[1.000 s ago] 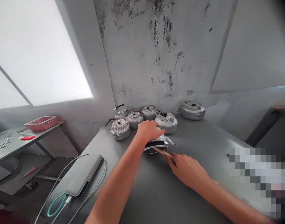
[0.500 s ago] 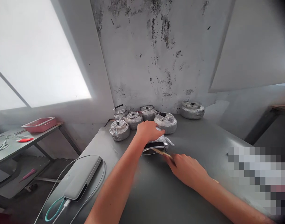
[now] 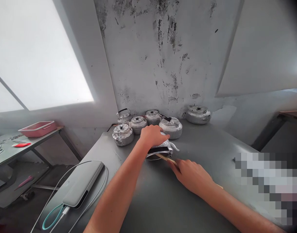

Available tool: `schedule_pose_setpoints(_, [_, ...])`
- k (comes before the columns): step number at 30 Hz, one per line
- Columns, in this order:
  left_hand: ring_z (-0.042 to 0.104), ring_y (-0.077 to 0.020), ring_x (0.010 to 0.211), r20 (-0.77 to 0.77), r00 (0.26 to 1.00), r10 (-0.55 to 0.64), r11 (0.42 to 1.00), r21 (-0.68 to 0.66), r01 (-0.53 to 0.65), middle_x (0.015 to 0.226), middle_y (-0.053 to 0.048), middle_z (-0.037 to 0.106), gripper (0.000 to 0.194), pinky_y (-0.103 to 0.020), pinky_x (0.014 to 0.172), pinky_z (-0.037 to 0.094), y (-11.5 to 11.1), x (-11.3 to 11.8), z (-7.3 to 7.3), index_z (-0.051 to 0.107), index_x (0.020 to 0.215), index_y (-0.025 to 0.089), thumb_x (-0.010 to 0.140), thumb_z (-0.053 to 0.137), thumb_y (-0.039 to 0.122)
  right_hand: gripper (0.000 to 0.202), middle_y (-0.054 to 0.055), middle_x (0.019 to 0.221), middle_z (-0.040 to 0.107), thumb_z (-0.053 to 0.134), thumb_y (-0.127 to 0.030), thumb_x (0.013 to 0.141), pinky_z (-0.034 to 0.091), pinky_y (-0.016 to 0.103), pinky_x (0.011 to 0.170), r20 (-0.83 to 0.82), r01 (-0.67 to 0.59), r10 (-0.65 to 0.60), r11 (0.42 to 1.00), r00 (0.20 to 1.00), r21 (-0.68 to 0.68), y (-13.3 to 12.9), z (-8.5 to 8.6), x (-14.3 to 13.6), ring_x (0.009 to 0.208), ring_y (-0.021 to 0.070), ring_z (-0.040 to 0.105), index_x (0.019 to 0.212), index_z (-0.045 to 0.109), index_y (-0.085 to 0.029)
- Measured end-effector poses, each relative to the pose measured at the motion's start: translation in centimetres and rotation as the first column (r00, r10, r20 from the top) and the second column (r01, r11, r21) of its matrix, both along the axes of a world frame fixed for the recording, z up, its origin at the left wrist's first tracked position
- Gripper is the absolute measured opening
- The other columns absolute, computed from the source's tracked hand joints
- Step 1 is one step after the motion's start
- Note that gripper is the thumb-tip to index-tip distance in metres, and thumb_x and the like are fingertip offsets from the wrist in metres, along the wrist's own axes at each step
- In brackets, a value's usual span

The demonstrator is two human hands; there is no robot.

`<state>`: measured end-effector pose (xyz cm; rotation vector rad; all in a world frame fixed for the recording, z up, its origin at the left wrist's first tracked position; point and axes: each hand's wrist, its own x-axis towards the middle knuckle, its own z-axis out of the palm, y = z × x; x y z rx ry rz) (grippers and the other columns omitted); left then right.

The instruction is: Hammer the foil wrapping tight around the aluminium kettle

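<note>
Clasps the kettle (image 3: 165, 144) from above with the left hand (image 3: 153, 135), palm down and partly spread over the silvery side. Stretches the left thumb out toward the right. Cannot tell where the far fingertips sit: hidden behind kettle and knuckles. Grips a stick (image 3: 168, 158) in the right hand (image 3: 190, 173), fingers curled tight around the wood. Runs the stick's far end into the kettle's open mouth; cannot see the tip. Can also see a bit of pale wood just past the right wrist.

Find the kettle tipped over near the middle of the table (image 3: 163, 200), with its mouth toward the wearer, its black handle (image 3: 159, 150) across the opening and its spout (image 3: 175, 147) pointing right.

Count five other kettles (image 3: 138, 125) clustered behind the left hand, plus a wide kettle (image 3: 199, 116) well to the right, near the wall. Note, left of the left forearm, a grey power bank (image 3: 82, 184) with a white cable (image 3: 65, 210) plugged in.
</note>
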<state>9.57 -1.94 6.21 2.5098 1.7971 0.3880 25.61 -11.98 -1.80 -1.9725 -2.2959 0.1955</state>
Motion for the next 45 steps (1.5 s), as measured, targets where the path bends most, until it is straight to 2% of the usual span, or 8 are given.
schedule_pose_setpoints(10, [0.065, -0.0338, 0.107, -0.018, 1.000, -0.008, 1.000, -0.011, 0.007, 0.110, -0.006, 0.075, 0.054, -0.040, 0.087, 0.051, -0.4, 0.3, 0.3, 0.073, 0.117, 0.031, 0.083, 0.052, 0.067, 0.054, 0.010, 0.077, 0.072, 0.023, -0.052, 0.104, 0.040, 0.034, 0.058, 0.061, -0.007, 0.005, 0.999, 0.998, 0.040, -0.1, 1.1, -0.4, 0.071, 0.0306, 0.072, 0.085, 0.063, -0.020])
schedule_pose_setpoints(15, [0.065, -0.0336, 0.106, -0.006, 1.000, -0.020, 1.000, -0.011, 0.019, 0.109, -0.005, 0.075, 0.051, -0.041, 0.087, 0.051, -0.2, 0.2, 0.3, 0.074, 0.116, 0.033, 0.084, 0.052, 0.066, 0.050, 0.009, 0.074, 0.072, 0.024, -0.049, 0.105, 0.037, 0.033, 0.056, 0.095, -0.027, 0.023, 0.998, 0.995, 0.048, 0.1, 0.2, 0.3, 0.069, 0.0309, 0.072, 0.084, 0.060, -0.021])
schedule_pose_setpoints(20, [0.065, -0.0340, 0.106, -0.013, 1.000, -0.015, 1.000, -0.004, 0.015, 0.111, -0.005, 0.074, 0.052, -0.042, 0.087, 0.050, 0.0, 0.2, 0.1, 0.074, 0.116, 0.033, 0.084, 0.051, 0.068, 0.048, 0.008, 0.074, 0.071, 0.025, -0.047, 0.105, 0.035, 0.034, 0.056, 0.049, -0.029, 0.027, 0.999, 0.998, 0.037, 0.0, -0.7, 0.6, 0.071, 0.0311, 0.072, 0.080, 0.057, -0.022])
schedule_pose_setpoints(28, [0.065, -0.0317, 0.106, 0.009, 1.000, 0.006, 1.000, -0.011, -0.006, 0.115, -0.004, 0.074, 0.053, -0.040, 0.089, 0.050, -0.2, 0.0, 0.3, 0.074, 0.117, 0.034, 0.083, 0.052, 0.068, 0.052, 0.010, 0.077, 0.074, 0.023, -0.050, 0.105, 0.037, 0.035, 0.057, 0.079, -0.034, 0.033, 0.999, 0.996, 0.017, -0.1, -0.7, 0.4, 0.075, 0.0349, 0.073, 0.085, 0.061, -0.021])
schedule_pose_setpoints(33, [0.065, -0.0315, 0.107, 0.015, 1.000, 0.010, 1.000, -0.017, -0.009, 0.116, -0.004, 0.074, 0.053, -0.040, 0.089, 0.050, -0.2, -0.1, 0.4, 0.074, 0.116, 0.034, 0.082, 0.052, 0.069, 0.050, 0.008, 0.074, 0.072, 0.022, -0.048, 0.106, 0.036, 0.034, 0.056, 0.051, -0.020, 0.016, 0.997, 0.999, 0.072, -0.2, -0.8, 0.4, 0.072, 0.0330, 0.073, 0.086, 0.060, -0.021])
schedule_pose_setpoints(40, [0.066, -0.0307, 0.105, 0.032, 0.999, 0.005, 1.000, -0.026, -0.004, 0.113, -0.003, 0.075, 0.054, -0.039, 0.087, 0.051, -0.3, -0.2, 0.4, 0.074, 0.116, 0.034, 0.082, 0.051, 0.069, 0.053, 0.006, 0.073, 0.071, 0.019, -0.051, 0.105, 0.031, 0.032, 0.053, 0.017, -0.014, 0.013, 0.996, 1.000, 0.085, -0.3, -0.6, 0.2, 0.069, 0.0300, 0.071, 0.082, 0.057, -0.022])
schedule_pose_setpoints(45, [0.066, -0.0306, 0.104, 0.022, 1.000, 0.007, 1.000, -0.020, -0.006, 0.113, -0.004, 0.074, 0.054, -0.039, 0.087, 0.051, -0.2, -0.1, 0.2, 0.073, 0.117, 0.034, 0.083, 0.051, 0.069, 0.053, 0.008, 0.074, 0.072, 0.020, -0.052, 0.105, 0.029, 0.032, 0.053, 0.032, -0.006, 0.003, 0.997, 0.999, 0.071, -0.3, -0.9, 0.4, 0.071, 0.0315, 0.072, 0.082, 0.057, -0.022])
